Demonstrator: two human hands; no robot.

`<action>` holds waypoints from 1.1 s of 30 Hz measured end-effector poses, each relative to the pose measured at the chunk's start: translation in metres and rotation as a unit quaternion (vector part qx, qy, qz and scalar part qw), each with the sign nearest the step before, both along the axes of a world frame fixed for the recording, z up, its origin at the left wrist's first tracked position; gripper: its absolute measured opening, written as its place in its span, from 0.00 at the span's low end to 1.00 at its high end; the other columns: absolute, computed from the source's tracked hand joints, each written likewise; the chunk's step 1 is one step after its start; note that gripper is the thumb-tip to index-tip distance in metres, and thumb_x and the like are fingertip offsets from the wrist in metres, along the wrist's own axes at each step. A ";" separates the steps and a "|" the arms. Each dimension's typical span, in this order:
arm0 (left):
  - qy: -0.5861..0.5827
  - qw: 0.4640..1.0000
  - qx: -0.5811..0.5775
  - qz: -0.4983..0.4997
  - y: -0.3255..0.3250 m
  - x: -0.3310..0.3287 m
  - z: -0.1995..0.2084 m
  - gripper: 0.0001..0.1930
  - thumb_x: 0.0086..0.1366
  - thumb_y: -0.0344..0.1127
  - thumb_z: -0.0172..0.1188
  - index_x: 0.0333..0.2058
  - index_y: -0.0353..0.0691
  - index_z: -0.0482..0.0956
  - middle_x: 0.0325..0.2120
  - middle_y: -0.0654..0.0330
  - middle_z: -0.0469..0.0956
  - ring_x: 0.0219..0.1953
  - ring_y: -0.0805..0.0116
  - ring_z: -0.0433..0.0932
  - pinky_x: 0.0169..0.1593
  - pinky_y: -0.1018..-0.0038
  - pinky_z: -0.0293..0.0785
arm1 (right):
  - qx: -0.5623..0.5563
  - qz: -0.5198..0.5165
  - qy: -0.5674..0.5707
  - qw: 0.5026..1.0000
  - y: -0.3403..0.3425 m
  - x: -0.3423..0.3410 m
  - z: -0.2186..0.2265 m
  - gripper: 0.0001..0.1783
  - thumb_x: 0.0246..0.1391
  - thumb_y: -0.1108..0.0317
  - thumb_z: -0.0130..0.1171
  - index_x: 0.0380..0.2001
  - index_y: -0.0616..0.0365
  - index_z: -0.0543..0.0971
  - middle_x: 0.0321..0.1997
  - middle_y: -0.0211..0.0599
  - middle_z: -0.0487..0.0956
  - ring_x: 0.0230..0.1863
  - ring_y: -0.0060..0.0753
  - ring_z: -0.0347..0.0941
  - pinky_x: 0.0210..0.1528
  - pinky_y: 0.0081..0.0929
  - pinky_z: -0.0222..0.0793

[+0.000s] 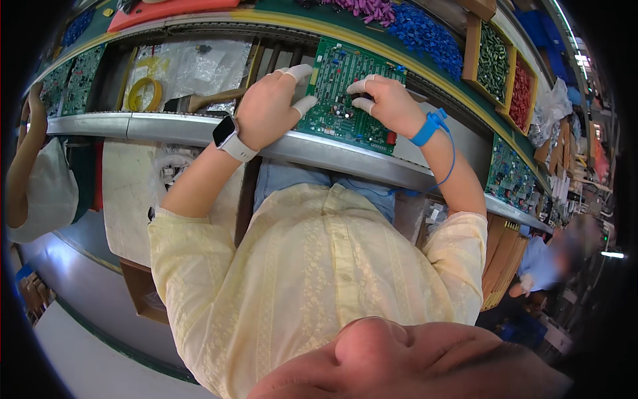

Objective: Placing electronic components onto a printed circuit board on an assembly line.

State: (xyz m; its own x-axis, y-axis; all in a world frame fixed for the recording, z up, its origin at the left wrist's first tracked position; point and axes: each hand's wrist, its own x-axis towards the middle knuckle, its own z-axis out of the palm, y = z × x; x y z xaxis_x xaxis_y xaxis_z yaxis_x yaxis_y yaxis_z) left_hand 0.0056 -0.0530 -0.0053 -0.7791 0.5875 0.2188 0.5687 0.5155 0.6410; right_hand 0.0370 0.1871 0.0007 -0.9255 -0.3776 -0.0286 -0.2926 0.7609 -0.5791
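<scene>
A green circuit board (325,118), crowded with small parts, lies in front of me on the rail-edged workbench. My left hand (269,106) is at the board's left edge. Its thumb and index finger, in white finger cots, are spread apart and touch that edge. Over the board's upper middle, my right hand (392,105) has its thumb and index finger, also in white cots, bent close together among the parts. Whatever lies between those fingertips is too small to make out. A blue wrist strap (425,130) with a cord circles my right wrist.
A brush (206,100) and a yellow tape roll (144,94) lie left of my left hand. Beyond the board are heaps of blue parts (425,38) and purple parts (362,8). Boxes of green parts (493,64) and red parts (520,95) stand right. Another person's arm (30,153) shows far left.
</scene>
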 end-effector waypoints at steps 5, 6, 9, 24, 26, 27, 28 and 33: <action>-0.070 0.997 -0.029 0.034 -0.014 -0.001 -0.015 0.24 0.51 0.38 0.63 0.46 0.34 0.70 0.30 0.50 0.77 0.31 0.56 0.77 0.36 0.68 0.72 | 0.062 0.048 0.042 0.996 -0.004 -0.003 -0.003 0.11 0.45 0.72 0.55 0.35 0.59 0.78 0.32 0.44 0.75 0.37 0.47 0.71 0.41 0.38 0.68; -0.104 0.993 -0.050 0.026 -0.014 -0.002 -0.013 0.24 0.51 0.40 0.63 0.45 0.33 0.70 0.29 0.50 0.78 0.30 0.55 0.77 0.36 0.68 0.72 | 0.087 0.048 0.027 0.995 -0.004 -0.003 -0.003 0.11 0.46 0.73 0.55 0.36 0.59 0.77 0.33 0.44 0.75 0.37 0.47 0.71 0.41 0.37 0.68; -0.117 0.989 -0.090 0.003 -0.014 -0.009 -0.017 0.24 0.51 0.42 0.62 0.44 0.32 0.71 0.27 0.49 0.78 0.30 0.53 0.78 0.36 0.67 0.73 | 0.119 0.053 0.017 0.991 -0.004 -0.002 -0.002 0.12 0.46 0.74 0.55 0.38 0.60 0.77 0.34 0.44 0.75 0.37 0.47 0.71 0.42 0.36 0.67; -0.196 0.960 -0.156 -0.125 -0.001 -0.027 -0.028 0.20 0.54 0.45 0.59 0.39 0.34 0.77 0.30 0.47 0.78 0.36 0.52 0.77 0.42 0.65 0.71 | 0.145 0.121 0.092 0.978 0.006 0.000 -0.009 0.13 0.44 0.76 0.56 0.37 0.58 0.76 0.34 0.40 0.74 0.36 0.45 0.71 0.39 0.35 0.69; -0.209 0.955 -0.160 -0.135 0.001 -0.031 -0.030 0.19 0.54 0.44 0.59 0.37 0.33 0.76 0.28 0.49 0.78 0.33 0.53 0.77 0.40 0.65 0.71 | 0.144 0.158 0.123 0.969 0.010 -0.005 -0.012 0.13 0.44 0.76 0.56 0.37 0.58 0.76 0.35 0.40 0.75 0.36 0.44 0.72 0.39 0.34 0.69; -0.222 0.950 -0.162 -0.146 0.001 -0.033 -0.032 0.18 0.54 0.43 0.60 0.36 0.33 0.76 0.25 0.50 0.78 0.31 0.55 0.78 0.37 0.66 0.71 | 0.140 0.192 0.154 0.959 0.010 -0.009 -0.012 0.12 0.44 0.76 0.54 0.36 0.59 0.76 0.32 0.39 0.74 0.34 0.43 0.72 0.37 0.33 0.69; -0.224 0.950 -0.162 -0.144 0.000 -0.034 -0.033 0.18 0.54 0.43 0.60 0.36 0.33 0.76 0.25 0.50 0.78 0.31 0.55 0.78 0.37 0.66 0.71 | 0.134 0.226 0.186 0.947 0.010 -0.012 -0.012 0.12 0.44 0.76 0.52 0.35 0.59 0.77 0.30 0.39 0.74 0.32 0.41 0.72 0.34 0.33 0.69; -0.317 0.928 -0.136 -0.139 0.001 -0.037 -0.033 0.17 0.52 0.42 0.62 0.32 0.33 0.75 0.21 0.54 0.77 0.25 0.60 0.76 0.31 0.68 0.69 | 0.124 0.259 0.156 0.945 0.011 -0.018 -0.013 0.13 0.44 0.76 0.51 0.36 0.60 0.77 0.32 0.40 0.75 0.31 0.42 0.72 0.35 0.33 0.69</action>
State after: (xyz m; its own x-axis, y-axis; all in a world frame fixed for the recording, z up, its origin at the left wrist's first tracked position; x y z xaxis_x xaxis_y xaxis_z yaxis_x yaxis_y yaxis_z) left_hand -0.0309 -0.0521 -0.0383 -0.5116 0.7511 -0.4172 0.2566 0.5970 0.7601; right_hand 0.0187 0.1978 -0.0126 -0.5963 -0.7998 0.0690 -0.7903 0.5698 -0.2253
